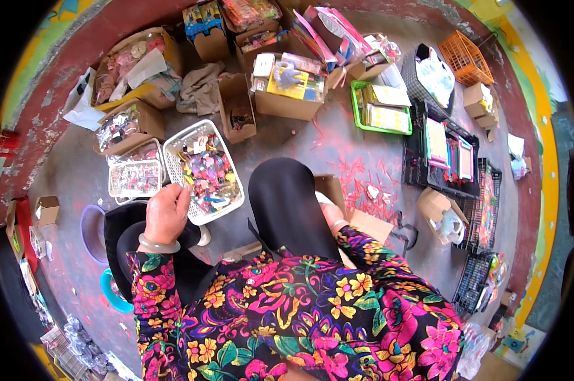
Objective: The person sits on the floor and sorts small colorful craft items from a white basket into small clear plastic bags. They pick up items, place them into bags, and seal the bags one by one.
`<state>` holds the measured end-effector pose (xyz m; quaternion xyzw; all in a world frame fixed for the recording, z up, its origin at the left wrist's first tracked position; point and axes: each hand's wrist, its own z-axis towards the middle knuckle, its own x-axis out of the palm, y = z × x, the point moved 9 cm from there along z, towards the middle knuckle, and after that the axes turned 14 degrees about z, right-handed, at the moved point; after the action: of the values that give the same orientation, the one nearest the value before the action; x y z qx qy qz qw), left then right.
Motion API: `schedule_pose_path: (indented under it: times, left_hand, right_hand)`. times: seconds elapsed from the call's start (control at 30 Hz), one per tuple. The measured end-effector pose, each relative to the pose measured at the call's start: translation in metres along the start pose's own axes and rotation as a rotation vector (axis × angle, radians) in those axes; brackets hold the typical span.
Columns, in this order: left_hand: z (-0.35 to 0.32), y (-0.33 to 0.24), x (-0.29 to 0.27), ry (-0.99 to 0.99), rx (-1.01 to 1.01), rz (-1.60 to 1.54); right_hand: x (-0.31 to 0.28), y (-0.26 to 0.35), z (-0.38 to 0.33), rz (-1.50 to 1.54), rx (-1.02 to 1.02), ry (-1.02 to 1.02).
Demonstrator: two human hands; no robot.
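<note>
My left hand (166, 213) is closed, fingertips pressed together, over the near left rim of a white plastic basket (167, 159). Whether something small is pinched in it I cannot make out. Inside the basket lies a heap of small colourful trinkets (211, 168). My right hand (331, 214) is down beside my right knee (287, 197), which hides most of its fingers. It is at an open cardboard box (369, 226), and something whitish shows by it, too hidden to name.
Left of the basket stand a smaller white basket (134, 180) and a cardboard box of packets (125, 130). Filled cartons (290, 106) line the far wall. A green basket (355, 114), black crates (414, 155) and an orange crate (468, 60) are at the right. Red scraps (360, 171) litter the floor.
</note>
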<state>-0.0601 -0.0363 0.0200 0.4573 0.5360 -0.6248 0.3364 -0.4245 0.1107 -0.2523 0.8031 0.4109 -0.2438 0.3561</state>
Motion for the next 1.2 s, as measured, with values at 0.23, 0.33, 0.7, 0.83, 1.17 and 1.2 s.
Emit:
schedule_pose_path:
  times: [0.23,0.33,0.7,0.83,1.17,1.2]
  left_hand:
    - [-0.007,0.000,-0.001,0.026,0.033,-0.034]
    - [-0.008,-0.001,-0.004,-0.021,0.052,-0.137]
    - [0.017,-0.008,-0.017,0.179,-0.370,-1.367]
    - [0.044,0.008,-0.032,0.059,-0.262,-1.748]
    - [0.053,0.035,-0.023,0.018,-0.264,-1.385]
    - [0.054,0.032,-0.019,0.075,-0.240,-1.337]
  right_hand:
    - [-0.171,0.013,-0.059,0.889,0.213,-0.118]
    - [-0.220,0.074,-0.071,1.293,-0.077,-0.039]
    - [-0.197,0.340,-0.057,1.319,-0.512,0.404]
    - [-0.184,0.402,-0.054,1.199,-0.589,0.437]
    - [-0.197,0.460,-0.031,0.790,-0.904,0.373]
    - [-0.190,0.456,-0.027,0.755,-0.898,0.420]
